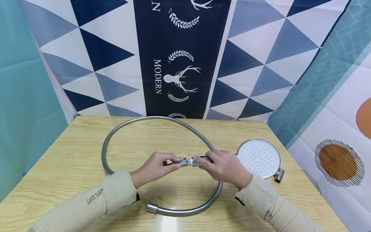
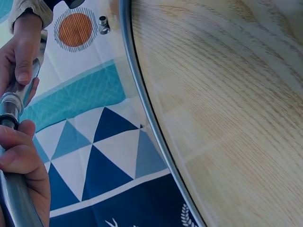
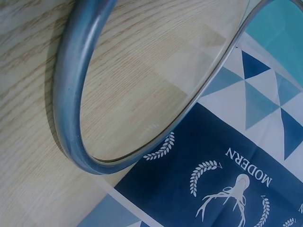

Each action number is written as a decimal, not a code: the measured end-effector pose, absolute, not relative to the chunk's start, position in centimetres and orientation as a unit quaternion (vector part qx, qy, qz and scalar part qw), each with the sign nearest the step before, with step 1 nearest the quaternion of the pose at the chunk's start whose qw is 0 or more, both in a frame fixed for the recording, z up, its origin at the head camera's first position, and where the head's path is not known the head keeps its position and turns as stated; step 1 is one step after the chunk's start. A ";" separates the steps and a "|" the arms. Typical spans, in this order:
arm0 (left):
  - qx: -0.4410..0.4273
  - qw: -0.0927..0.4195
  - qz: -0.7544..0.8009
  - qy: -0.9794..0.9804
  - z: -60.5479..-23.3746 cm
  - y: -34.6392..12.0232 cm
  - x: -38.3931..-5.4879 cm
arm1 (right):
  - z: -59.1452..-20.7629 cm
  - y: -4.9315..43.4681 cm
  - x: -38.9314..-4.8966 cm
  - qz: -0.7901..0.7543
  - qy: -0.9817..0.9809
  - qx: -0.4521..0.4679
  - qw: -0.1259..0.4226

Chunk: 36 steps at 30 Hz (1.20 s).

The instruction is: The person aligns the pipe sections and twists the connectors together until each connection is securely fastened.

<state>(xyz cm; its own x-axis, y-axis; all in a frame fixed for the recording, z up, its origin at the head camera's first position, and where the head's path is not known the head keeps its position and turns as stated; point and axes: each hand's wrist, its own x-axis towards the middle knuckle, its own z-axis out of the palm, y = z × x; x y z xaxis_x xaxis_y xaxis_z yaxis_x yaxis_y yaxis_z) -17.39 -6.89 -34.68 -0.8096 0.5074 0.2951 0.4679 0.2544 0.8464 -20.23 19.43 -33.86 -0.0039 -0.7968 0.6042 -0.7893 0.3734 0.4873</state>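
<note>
My left hand (image 1: 156,168) pinches the metal end connector (image 1: 183,162) of a grey shower hose (image 1: 188,212) between thumb and fingers. Opposite it, my right hand (image 1: 224,165) grips the chrome handle of a shower head, its round white spray face (image 1: 259,159) turned up beyond the wrist. The handle's threaded end (image 1: 190,161) meets the connector end to end, with threads still showing. In the left wrist view, the threaded end (image 2: 12,100) lines up with the hose connector. Only the hose (image 3: 68,104) appears in the right wrist view; the right hand is outside it.
The hose loops across the wooden table (image 1: 72,154), and its other end (image 1: 152,207) lies near the front. A small chrome fitting (image 1: 279,175) sits beside the shower head at right. Patterned cloth (image 1: 179,58) hangs behind the table's back edge.
</note>
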 end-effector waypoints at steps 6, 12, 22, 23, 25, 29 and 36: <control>0.315 0.014 0.513 0.798 -34.4 -7.1 -17.4 | -33.7 19.2 -20.4 -0.008 -0.711 0.555 0.431; 0.319 0.009 0.502 0.804 -34.2 -7.2 -17.5 | -33.8 19.3 -20.4 -0.014 -0.718 0.550 0.427; 0.321 0.002 0.500 0.804 -34.2 -7.2 -17.5 | -34.0 19.6 -20.7 -0.018 -0.708 0.543 0.451; 0.320 0.004 0.502 0.804 -34.2 -7.2 -17.5 | -34.0 19.6 -20.7 -0.018 -0.708 0.542 0.452; 0.320 0.009 0.506 0.801 -34.2 -7.1 -17.5 | -34.1 19.7 -20.7 -0.017 -0.708 0.541 0.454; 0.326 0.015 0.507 0.798 -34.3 -7.0 -17.5 | -34.1 19.8 -20.6 -0.010 -0.710 0.536 0.457; 0.370 -0.020 0.473 0.800 -34.4 -7.0 -17.4 | -34.6 19.9 -20.6 -0.011 -0.715 0.536 0.448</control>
